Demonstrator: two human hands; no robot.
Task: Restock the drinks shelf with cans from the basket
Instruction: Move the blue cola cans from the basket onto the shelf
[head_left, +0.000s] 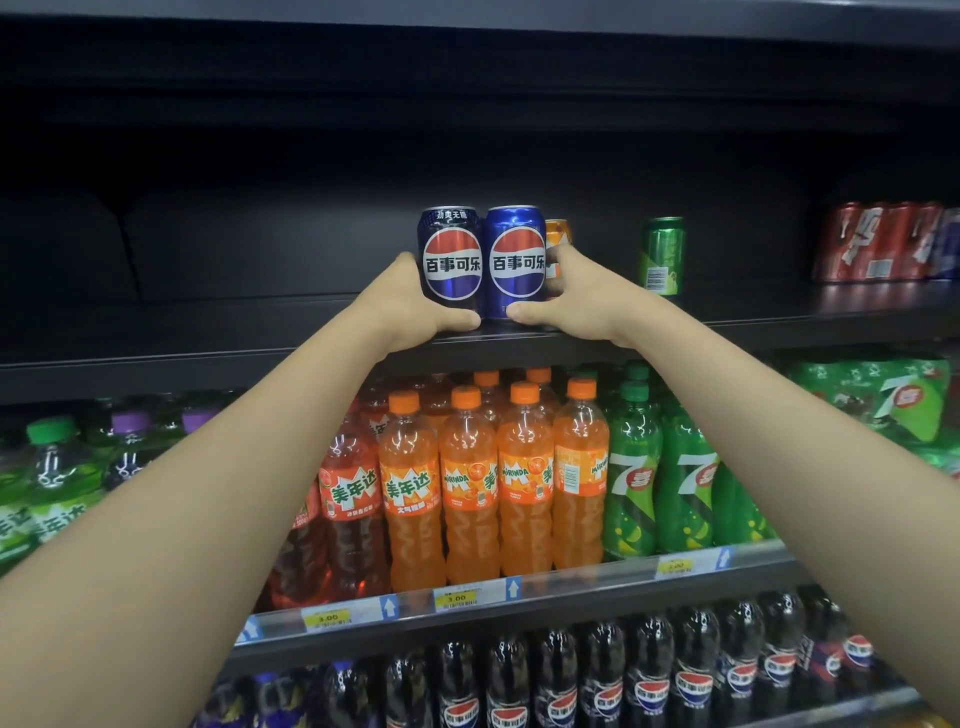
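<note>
The orange can (557, 244) is mostly hidden behind the blue can (516, 260) and the right hand (574, 296), so its label cannot be read. The red cans (878, 241) at far right are blurred, and the pack beside them is cut by the picture's edge. The price tags (456, 598) on the lower rail are too small to read fully, and the bottom row of dark bottles (649, 675) is cut off below.

Two bare forearms are seen, no sleeves anywhere up to the frame edges. Nothing is worn on the wrists, so no watch, no band, and no gloves on the left hand (410, 301) or the right hand (576, 296). No rings can be made out on the fingers that show.
</note>
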